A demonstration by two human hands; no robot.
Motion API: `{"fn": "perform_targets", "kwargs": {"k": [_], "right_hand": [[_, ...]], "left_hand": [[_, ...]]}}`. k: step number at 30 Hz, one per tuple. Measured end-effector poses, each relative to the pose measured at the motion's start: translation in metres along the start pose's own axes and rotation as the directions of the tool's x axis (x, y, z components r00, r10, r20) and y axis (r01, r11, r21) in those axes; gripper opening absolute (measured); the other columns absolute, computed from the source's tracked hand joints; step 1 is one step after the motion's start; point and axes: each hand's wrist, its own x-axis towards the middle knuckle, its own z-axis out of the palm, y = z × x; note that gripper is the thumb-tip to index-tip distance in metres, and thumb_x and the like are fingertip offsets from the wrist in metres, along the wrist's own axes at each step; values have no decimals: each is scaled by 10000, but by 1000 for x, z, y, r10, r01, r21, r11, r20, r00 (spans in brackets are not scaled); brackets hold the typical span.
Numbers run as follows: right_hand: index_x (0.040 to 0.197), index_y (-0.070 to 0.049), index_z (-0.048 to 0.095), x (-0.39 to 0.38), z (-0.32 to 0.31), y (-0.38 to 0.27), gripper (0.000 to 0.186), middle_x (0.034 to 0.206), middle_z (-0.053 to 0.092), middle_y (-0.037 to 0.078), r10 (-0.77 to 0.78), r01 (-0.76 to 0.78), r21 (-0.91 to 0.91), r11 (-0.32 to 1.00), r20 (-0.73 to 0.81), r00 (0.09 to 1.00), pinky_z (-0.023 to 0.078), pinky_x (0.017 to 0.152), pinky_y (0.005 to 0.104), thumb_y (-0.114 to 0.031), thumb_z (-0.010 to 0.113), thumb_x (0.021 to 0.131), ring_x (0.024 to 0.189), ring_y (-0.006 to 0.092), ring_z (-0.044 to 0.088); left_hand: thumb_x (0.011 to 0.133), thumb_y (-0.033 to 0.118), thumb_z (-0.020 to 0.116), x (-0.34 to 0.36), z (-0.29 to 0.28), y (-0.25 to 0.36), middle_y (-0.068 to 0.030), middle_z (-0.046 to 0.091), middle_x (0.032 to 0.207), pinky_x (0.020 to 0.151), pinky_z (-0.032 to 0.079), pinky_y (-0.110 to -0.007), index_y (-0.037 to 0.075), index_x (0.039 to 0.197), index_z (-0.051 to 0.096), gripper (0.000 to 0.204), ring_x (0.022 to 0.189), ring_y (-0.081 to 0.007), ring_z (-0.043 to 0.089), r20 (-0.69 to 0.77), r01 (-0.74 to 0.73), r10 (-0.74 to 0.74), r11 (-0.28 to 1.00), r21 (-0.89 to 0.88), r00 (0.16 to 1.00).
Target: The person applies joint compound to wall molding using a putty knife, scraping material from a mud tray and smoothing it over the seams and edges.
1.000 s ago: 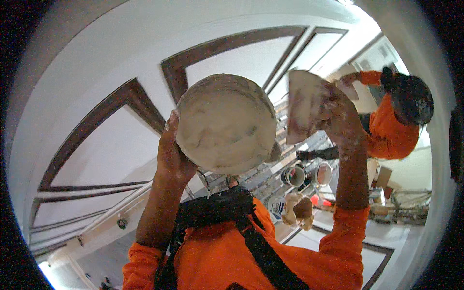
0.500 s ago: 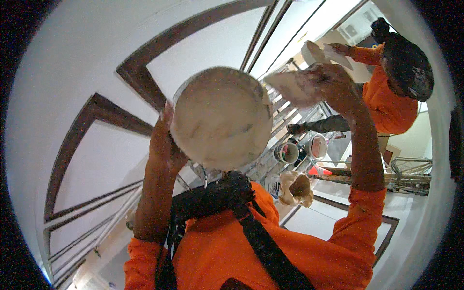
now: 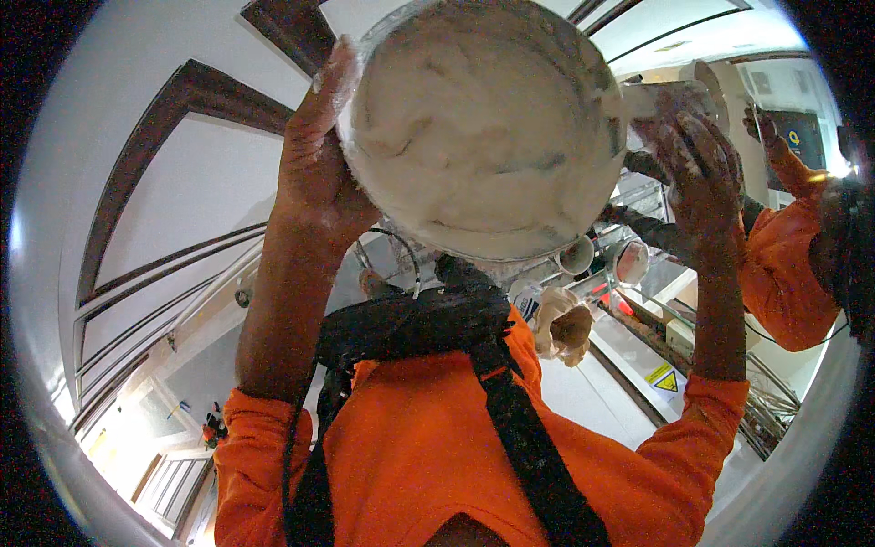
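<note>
White wall (image 3: 196,182), dark trim (image 3: 214,94) beside my tub (image 3: 350,137) of pale paste (image 3: 483,137)
My left hand (image 3: 314,155) grips its side, seemingly to steady it; my right hand (image 3: 697,164) clasps a flat scraper (image 3: 656,96) nearby

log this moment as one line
left hand: holds round tub of pale paste | right hand: holds flat tool | co-worker: at right

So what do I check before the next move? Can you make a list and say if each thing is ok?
1. Left hand holding the round container: ok, it grips the left side.
2. Pale paste in the container: ok, plenty shows.
3. Right hand holding the flat tool: ok.
4. Right hand clean: not ok, it has pale smears.
5. Tool touching the container: cannot tell, their edges meet in view.
6. Enough room beside the other person: cannot tell.
</note>
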Motion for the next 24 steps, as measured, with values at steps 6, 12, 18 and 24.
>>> {"fn": "perform_targets", "kwargs": {"k": [6, 12, 18, 24], "right_hand": [[1027, -84, 643, -10, -19, 24, 250, 1068, 624, 110, 226, -229, -179, 957, -36, 973, 460, 891, 393, -38, 623, 782, 1049, 261, 575], [931, -67, 667, 10, -46, -51, 136, 987, 659, 115, 267, -260, -611, 748, -82, 960, 503, 800, 379, -74, 628, 801, 936, 282, 625], [933, -92, 657, -46, -39, -80, 150, 971, 663, 131, 275, -277, -346, 896, -58, 960, 509, 791, 415, -41, 601, 804, 915, 320, 633], [988, -74, 644, -38, -47, -100, 183, 989, 659, 133, 176, -171, -311, 935, -12, 984, 498, 809, 408, -78, 563, 824, 930, 312, 628]], "left_hand": [[857, 462, 545, 2, -8, 6, -125, 550, 1191, 947, 427, -448, 57, 1233, 485, 556, 1077, -269, 541, -46, -99, 99, 995, 3, 994], [868, 507, 502, -10, -18, 10, -126, 401, 1318, 997, 364, -468, 74, 1335, 344, 656, 1185, -278, 426, 33, 35, -37, 997, 65, 999], [874, 527, 482, -49, -34, 48, -139, 451, 1292, 987, 370, -447, 36, 1334, 366, 683, 1164, -267, 449, 145, 273, -274, 962, 28, 951], [862, 494, 518, -98, -50, 77, -138, 491, 1250, 973, 392, -443, 42, 1290, 411, 631, 1132, -268, 485, 205, 130, -135, 991, 37, 969]]}}
